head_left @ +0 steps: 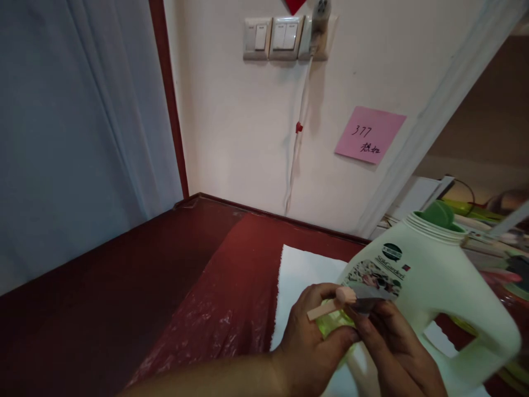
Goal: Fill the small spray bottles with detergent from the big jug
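Observation:
My left hand [308, 336] is closed around a small, clear yellow-green bottle [330, 322], partly hidden by my fingers. At its top is a peach-coloured piece [346, 295] with a straight spout-like arm, like a pump head. My right hand [399, 344] is beside it, fingers pinched on a greyish see-through piece [369, 300] whose kind I cannot make out. Its fingertips come close to the yellow-green bottle. Just behind my hands stands a large pale-green jug [430, 281] with a moulded handle. Its threaded mouth is uncapped, with a green insert [438, 214] in it.
White paper [306, 270] lies under the jug on a dark red table [103, 309] partly covered by clear plastic film. On the wall are switches [285, 34], a plugged-in cord [294, 160] and a pink note [370, 135]. A blue curtain [74, 121] hangs left; cluttered shelves stand right.

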A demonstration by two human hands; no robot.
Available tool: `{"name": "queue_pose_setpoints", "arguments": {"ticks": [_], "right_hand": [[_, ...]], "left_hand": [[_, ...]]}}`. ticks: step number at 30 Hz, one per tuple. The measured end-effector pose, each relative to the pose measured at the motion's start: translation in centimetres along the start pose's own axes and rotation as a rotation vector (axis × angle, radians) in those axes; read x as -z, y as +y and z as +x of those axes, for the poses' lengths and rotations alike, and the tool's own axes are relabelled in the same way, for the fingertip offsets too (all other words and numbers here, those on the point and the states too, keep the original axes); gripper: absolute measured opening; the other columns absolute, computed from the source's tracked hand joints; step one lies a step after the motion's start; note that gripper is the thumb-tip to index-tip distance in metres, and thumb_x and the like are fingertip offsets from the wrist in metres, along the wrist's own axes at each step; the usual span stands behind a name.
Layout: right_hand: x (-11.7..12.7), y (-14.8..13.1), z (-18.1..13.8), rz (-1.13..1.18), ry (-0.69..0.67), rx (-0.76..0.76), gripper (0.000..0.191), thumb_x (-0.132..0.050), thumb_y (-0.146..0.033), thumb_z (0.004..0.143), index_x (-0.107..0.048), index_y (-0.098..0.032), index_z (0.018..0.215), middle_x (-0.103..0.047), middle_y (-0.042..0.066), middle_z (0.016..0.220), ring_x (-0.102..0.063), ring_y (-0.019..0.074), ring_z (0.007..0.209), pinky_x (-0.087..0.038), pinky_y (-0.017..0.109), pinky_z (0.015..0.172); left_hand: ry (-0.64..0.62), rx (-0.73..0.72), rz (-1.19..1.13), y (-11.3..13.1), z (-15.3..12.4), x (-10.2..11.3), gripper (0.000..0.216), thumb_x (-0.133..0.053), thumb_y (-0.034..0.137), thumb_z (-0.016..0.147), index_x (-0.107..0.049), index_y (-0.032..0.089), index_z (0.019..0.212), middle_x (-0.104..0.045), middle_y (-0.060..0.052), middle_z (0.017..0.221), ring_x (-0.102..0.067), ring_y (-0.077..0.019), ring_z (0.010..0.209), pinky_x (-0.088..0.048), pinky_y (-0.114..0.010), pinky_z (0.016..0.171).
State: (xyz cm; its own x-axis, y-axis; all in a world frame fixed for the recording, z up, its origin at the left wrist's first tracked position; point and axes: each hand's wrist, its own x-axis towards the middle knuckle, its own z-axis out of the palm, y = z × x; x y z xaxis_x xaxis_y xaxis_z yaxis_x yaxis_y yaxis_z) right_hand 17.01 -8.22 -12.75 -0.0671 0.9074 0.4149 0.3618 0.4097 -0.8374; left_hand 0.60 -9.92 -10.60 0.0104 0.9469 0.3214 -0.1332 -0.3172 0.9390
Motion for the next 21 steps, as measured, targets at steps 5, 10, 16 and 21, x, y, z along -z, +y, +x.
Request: {"name": "queue_pose_setpoints", "arguments": {"ticks": [5, 10, 16, 21], "right_hand": [[-0.2, -0.3, 0.1, 0.019, 0.01, 0.017, 0.035, -0.062, -0.048, 0.095, -0.066, -0.021, 0.117, -0.068, 0.008, 0.119, -0.066, 0.0239, 0.108, -0.055, 0.025, 0.091], [0.1, 0.4, -0.1, -0.007, -0.037, -0.006, 0.029, -0.058, -0.048, 0.098, -0.063, -0.024, 0.115, -0.067, 0.004, 0.118, -0.064, 0.0193, 0.108, -0.051, 0.019, 0.092], [0.5, 1.3, -0.2, 0.024, -0.019, -0.081, 0.03, -0.058, -0.051, 0.098, -0.065, -0.024, 0.108, -0.066, 0.004, 0.114, -0.064, 0.0189, 0.104, -0.051, 0.018, 0.092], [0.3, 1.6, -0.9, 0.204, -0.09, -0.058, 0.033, -0.054, -0.045, 0.102, -0.053, -0.031, 0.132, -0.058, 0.004, 0.134, -0.058, 0.0194, 0.123, -0.049, 0.023, 0.102]], "left_hand": [[0.001, -0.016, -0.018, 0.1, 0.1, 0.0, 0.036, -0.076, 0.024, 0.08, -0.069, 0.023, 0.115, -0.069, -0.01, 0.12, -0.062, -0.0309, 0.115, -0.048, -0.047, 0.103], [-0.033, 0.017, -0.058, 0.7, 0.3, 0.1, 0.034, -0.073, 0.015, 0.078, -0.072, 0.023, 0.112, -0.07, -0.007, 0.116, -0.063, -0.0273, 0.111, -0.047, -0.041, 0.102], [-0.066, 0.002, -0.081, 0.3, 0.3, 0.3, 0.034, -0.073, 0.014, 0.08, -0.074, 0.027, 0.112, -0.069, -0.003, 0.116, -0.063, -0.0248, 0.114, -0.045, -0.036, 0.104], [-0.03, 0.046, -0.085, -0.7, 0.0, 0.2, 0.034, -0.074, 0.014, 0.079, -0.071, 0.025, 0.111, -0.069, -0.004, 0.114, -0.064, -0.025, 0.111, -0.046, -0.038, 0.103]]}}
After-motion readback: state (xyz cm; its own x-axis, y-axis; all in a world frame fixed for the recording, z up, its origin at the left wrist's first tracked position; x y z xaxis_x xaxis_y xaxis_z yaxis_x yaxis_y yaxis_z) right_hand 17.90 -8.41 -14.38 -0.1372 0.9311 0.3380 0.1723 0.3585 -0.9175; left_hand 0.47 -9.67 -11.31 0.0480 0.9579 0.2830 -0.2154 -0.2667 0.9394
